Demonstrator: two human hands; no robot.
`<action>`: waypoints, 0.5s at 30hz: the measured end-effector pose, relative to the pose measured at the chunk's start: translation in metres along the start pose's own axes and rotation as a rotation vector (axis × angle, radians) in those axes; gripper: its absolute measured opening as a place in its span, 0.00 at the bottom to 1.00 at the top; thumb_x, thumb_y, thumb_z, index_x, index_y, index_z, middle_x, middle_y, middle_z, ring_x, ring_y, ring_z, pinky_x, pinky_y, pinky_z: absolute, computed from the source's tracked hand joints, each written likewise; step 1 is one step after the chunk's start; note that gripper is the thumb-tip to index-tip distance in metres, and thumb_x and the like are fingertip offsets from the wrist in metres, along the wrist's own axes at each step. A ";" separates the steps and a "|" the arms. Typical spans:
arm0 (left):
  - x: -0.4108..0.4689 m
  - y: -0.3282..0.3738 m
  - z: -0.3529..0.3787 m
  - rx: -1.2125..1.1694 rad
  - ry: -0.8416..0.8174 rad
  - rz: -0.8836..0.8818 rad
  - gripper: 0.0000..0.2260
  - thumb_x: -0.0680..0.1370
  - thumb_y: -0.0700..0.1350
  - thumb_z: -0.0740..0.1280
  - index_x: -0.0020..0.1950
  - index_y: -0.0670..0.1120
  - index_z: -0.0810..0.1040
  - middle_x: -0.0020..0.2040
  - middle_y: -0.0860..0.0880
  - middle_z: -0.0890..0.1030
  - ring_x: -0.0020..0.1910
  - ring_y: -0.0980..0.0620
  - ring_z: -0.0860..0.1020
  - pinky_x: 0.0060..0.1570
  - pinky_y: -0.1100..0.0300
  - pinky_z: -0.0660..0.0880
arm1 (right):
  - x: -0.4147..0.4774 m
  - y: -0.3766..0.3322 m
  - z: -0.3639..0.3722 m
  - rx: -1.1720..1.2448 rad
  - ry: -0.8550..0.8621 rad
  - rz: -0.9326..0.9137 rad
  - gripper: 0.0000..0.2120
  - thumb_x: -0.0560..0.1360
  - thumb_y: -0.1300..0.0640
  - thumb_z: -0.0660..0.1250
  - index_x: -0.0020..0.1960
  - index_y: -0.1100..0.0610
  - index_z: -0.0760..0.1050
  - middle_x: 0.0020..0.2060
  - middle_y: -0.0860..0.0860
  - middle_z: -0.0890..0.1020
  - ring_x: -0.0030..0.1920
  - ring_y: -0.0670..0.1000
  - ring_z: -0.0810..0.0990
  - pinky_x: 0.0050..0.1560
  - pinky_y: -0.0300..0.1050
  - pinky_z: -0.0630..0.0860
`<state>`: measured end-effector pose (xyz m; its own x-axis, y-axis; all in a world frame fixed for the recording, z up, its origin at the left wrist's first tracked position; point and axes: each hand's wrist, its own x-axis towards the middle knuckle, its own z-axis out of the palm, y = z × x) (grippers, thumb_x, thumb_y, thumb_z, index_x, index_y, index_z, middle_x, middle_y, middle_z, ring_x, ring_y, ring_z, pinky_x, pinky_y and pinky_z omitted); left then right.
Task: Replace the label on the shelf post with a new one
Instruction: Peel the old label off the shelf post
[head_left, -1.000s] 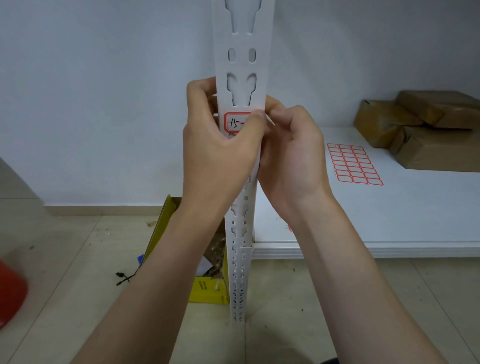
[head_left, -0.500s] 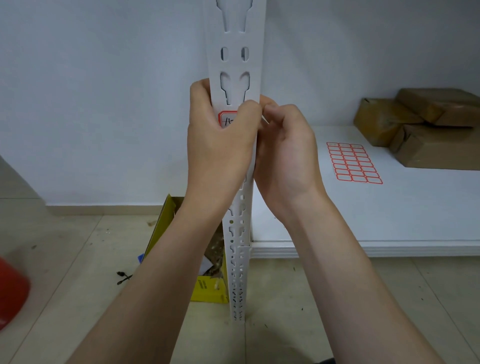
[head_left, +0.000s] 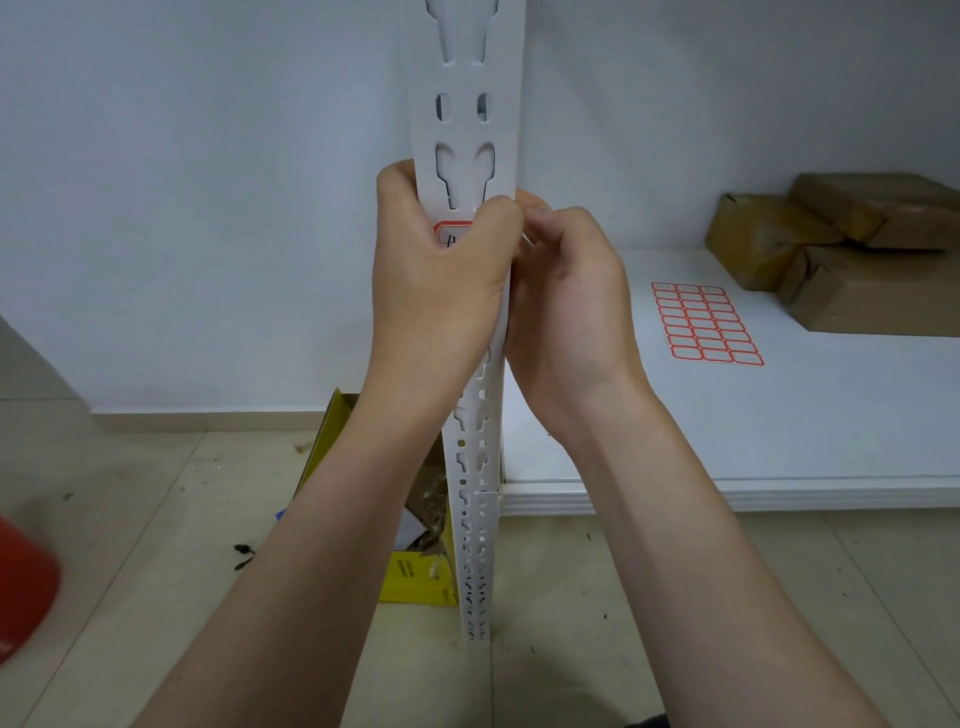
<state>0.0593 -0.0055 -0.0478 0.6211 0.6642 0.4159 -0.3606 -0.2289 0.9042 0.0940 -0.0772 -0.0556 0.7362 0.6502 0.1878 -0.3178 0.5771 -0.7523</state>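
A white slotted shelf post (head_left: 464, 104) stands upright in the middle of the view. A red-bordered label (head_left: 451, 232) with handwriting sticks on its front face; only its left part shows. My left hand (head_left: 441, 291) wraps round the post from the left, its thumb lying over the label. My right hand (head_left: 563, 306) is against the post's right edge with fingers curled, its fingertips meeting the left thumb at the label's right end. Whether it pinches the label's edge is hidden. A sheet of blank red-bordered labels (head_left: 704, 323) lies on the white shelf board (head_left: 779, 441).
Brown wrapped parcels (head_left: 852, 249) are stacked at the back right of the shelf board. An open yellow cardboard box (head_left: 415, 571) with scraps sits on the tiled floor behind the post. A red object (head_left: 21, 587) is at the left edge. Small debris dots the floor.
My left thumb has slid further over the label, covering more of its writing. My right fingertips have closed in at the label's right end. The view shifted slightly left.
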 end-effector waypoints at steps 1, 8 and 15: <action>0.000 0.000 0.000 -0.002 0.001 0.001 0.07 0.76 0.37 0.66 0.51 0.47 0.72 0.33 0.58 0.77 0.33 0.57 0.78 0.39 0.60 0.76 | 0.000 0.000 0.000 -0.002 0.009 -0.001 0.20 0.86 0.59 0.51 0.50 0.60 0.80 0.41 0.54 0.86 0.41 0.49 0.86 0.44 0.38 0.83; -0.002 -0.002 -0.002 0.006 -0.028 0.011 0.08 0.79 0.36 0.64 0.57 0.45 0.72 0.35 0.61 0.77 0.34 0.64 0.77 0.37 0.69 0.75 | -0.004 -0.004 0.001 -0.040 0.006 0.033 0.27 0.85 0.56 0.53 0.37 0.56 0.86 0.36 0.53 0.87 0.36 0.47 0.86 0.39 0.38 0.82; -0.001 -0.002 -0.002 0.026 -0.014 0.015 0.09 0.78 0.38 0.65 0.58 0.45 0.73 0.40 0.56 0.79 0.38 0.60 0.79 0.43 0.61 0.79 | -0.003 -0.003 0.002 -0.029 0.005 0.019 0.27 0.86 0.56 0.53 0.37 0.56 0.86 0.37 0.53 0.87 0.37 0.47 0.87 0.39 0.38 0.83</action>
<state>0.0581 -0.0044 -0.0499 0.6253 0.6506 0.4309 -0.3523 -0.2574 0.8998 0.0912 -0.0801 -0.0524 0.7332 0.6585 0.1698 -0.3149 0.5501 -0.7735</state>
